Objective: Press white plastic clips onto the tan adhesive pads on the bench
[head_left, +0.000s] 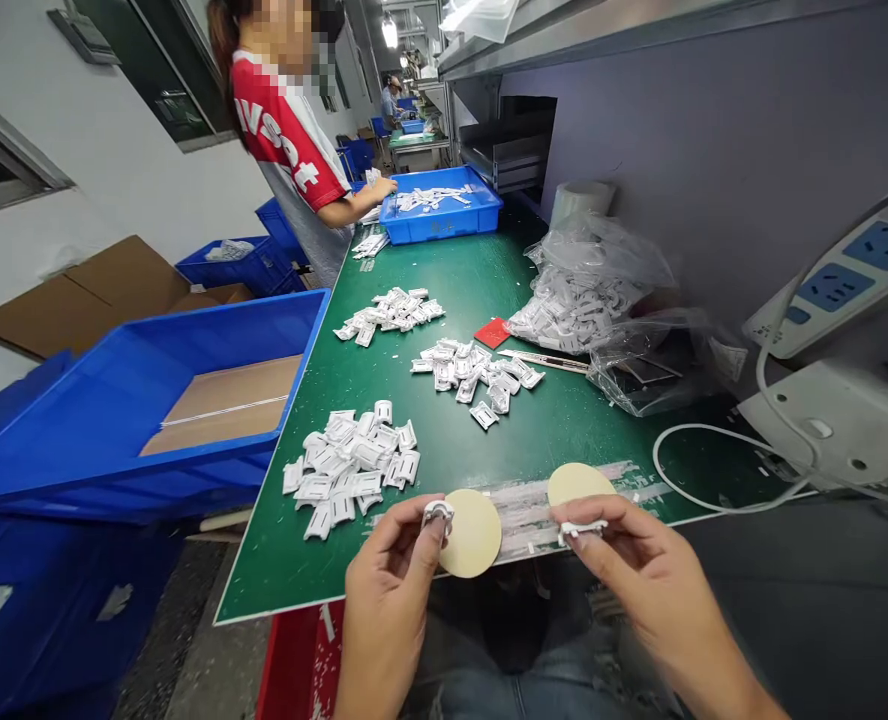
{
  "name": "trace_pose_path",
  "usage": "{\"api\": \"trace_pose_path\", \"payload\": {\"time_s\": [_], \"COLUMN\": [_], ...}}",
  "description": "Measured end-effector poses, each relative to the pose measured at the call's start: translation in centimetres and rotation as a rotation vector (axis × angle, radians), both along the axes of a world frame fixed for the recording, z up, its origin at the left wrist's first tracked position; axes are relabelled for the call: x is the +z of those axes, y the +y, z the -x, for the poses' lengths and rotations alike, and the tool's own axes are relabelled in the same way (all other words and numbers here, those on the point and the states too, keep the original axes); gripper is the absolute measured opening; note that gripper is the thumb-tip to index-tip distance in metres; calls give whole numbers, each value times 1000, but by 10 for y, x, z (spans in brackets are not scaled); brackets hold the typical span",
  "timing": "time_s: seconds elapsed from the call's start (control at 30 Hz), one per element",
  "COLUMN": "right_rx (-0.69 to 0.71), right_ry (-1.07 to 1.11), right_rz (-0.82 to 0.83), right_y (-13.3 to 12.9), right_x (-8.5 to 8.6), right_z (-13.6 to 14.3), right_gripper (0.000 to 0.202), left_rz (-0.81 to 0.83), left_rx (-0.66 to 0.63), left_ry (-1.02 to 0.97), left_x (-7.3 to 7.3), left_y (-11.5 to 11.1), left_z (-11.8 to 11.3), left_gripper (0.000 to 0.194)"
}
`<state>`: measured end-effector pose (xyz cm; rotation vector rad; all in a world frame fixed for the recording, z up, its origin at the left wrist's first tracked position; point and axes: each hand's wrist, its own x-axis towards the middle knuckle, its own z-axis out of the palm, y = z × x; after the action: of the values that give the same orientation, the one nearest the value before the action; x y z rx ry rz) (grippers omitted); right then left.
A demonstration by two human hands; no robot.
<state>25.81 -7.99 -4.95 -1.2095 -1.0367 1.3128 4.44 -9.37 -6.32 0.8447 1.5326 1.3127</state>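
Observation:
Between thumb and fingers of my left hand (395,580) is a small white plastic part (438,512), its curved end turned up. My right hand (631,560) pinches another white plastic part (583,530), held flat. Just behind the left hand lies a round cream-coloured disc (474,535) at the table's front edge. A second cream disc (575,483) sits behind the right hand, partly covered by it. Nearest on the left is a pile of white plastic parts (354,460). Further back are two more piles, one in the middle (474,370) and one at the left (390,312).
A green table (444,262) bears a blue tray (444,228), a clear bag of white parts (586,290), a red square (493,332) and a cutter knife (545,360). A power strip (841,270) with its cable is at right. A co-worker (286,150) reaches to the tray. A blue crate (211,350) stands left.

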Motion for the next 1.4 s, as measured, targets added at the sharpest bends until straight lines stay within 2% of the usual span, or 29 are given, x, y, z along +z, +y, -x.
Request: {"api": "trace_pose_path", "payload": {"time_s": [0.07,0.13,0.23,0.33,0.4,0.53,0.7,0.77,0.9,1.0,1.1,1.23,1.4], "right_rx": [-6,13,133,195,233,364,484,482,456,457,464,460,454], "right_ry": [-256,-472,-768,-1063,-1199,-1329,-1456,-1474,-1480,-1502,-1463,-1473,-1499], "right_rz": [-142,-235,-395,-618,-680,-688,-759,-784,-772,-798,-824,-780,-768], "right_y": [8,19,33,37,34,32,42,45,49,51,50,51,51], "right_x": [-5,-10,-11,-6,-3,-4,-2,1,5,7,10,10,9], "right_z": [-15,-27,-38,-43,-45,-50,-51,-50,-46,-42,-44,-48,-47], "right_gripper": [8,10,14,19,20,19,16,18,21,21,25,21,22], "left_rz": [-36,-123,-306,-425,-463,-506,-400,-357,-376,-374,-350,-352,-377], "left_rx": [-94,-199,-355,-470,-488,-496,-593,-597,-564,-586,-602,-528,-512], "left_ry": [233,499,881,1125,1208,1243,1220,1218,1243,1275,1262,1278,1294], "left_x": [2,4,4,-1,-4,-5,-3,-1,8,13,13,11,11], "left_y": [1,5,12,14,13,15,19,18,19,23,22,19,12], "left_z": [7,11,14,15,16,16,14,13,11,11,12,10,9], "left_gripper": [29,20,20,28,27,21,15,15,18,19,17,19,15]}}
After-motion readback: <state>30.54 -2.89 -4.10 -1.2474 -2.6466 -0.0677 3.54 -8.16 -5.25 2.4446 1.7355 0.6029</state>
